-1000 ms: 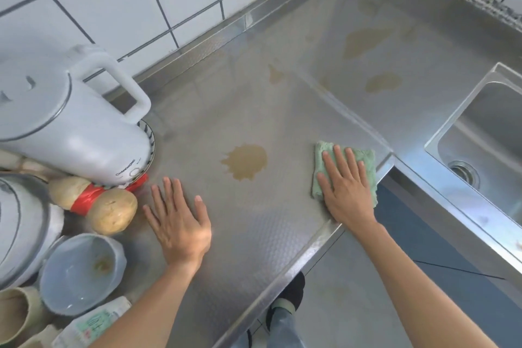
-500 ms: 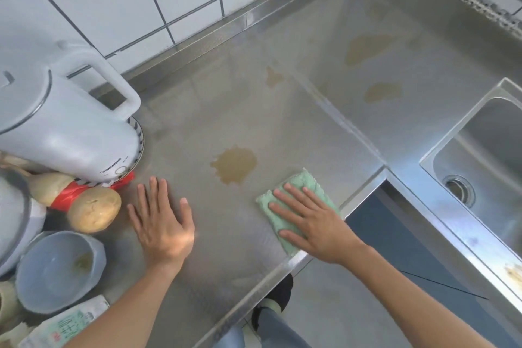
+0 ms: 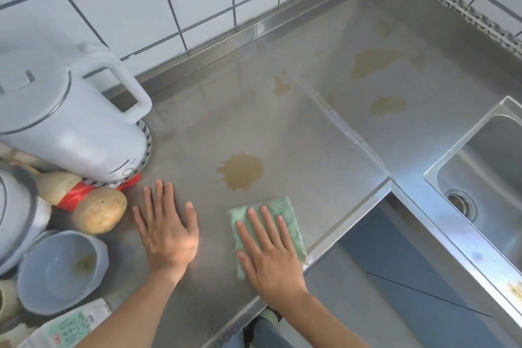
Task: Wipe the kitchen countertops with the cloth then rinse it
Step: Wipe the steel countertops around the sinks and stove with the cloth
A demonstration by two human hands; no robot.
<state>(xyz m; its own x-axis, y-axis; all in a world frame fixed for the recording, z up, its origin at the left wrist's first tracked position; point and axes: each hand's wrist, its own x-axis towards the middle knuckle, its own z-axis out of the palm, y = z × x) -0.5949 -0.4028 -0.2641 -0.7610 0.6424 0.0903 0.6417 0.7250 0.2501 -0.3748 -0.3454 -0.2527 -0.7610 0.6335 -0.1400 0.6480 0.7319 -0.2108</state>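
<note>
Countertop (image 3: 282,133) of stainless steel carries a green cloth (image 3: 285,210), pinned flat under the straight fingers of the right hand (image 3: 271,254); a brown spill (image 3: 241,171) lies just beyond those fingertips. Left hand (image 3: 166,229) rests flat beside it, fingers spread, holding nothing. Beyond the left hand stands a white kettle (image 3: 73,124) with small dark lettering too blurred to read reliably.
</note>
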